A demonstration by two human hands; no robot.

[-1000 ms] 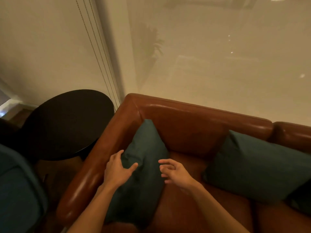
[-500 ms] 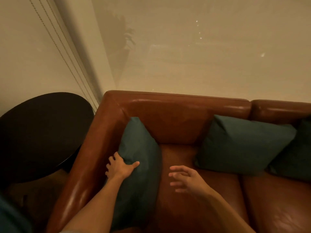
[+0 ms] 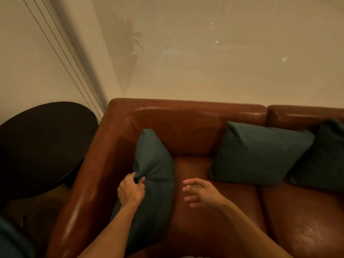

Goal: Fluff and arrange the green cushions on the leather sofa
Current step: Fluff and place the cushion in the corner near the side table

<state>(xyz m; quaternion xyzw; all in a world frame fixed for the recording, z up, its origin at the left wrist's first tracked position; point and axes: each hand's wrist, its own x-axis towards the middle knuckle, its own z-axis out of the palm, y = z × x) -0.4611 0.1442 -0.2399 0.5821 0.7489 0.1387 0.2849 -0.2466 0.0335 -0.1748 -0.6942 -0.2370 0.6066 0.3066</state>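
Green cushion point(image 3: 155, 164), edge pinched by left hand point(image 3: 130, 191); right hand point(image 3: 203, 194) spread above seat point(image 3: 188, 231).

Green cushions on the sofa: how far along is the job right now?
Looks done: the middle cushion leans neatly against the sofa backrest, the far-right cushion beside it, partly out of frame. In hand: the left hand pinches the edge of the corner cushion, which stands against the armrest; the right hand hovers open over the seat. Left: likely fluffing and squaring that corner cushion.

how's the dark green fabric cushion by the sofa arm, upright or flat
Upright: the green cushion stands on edge against the leather arm, left hand pinching it.
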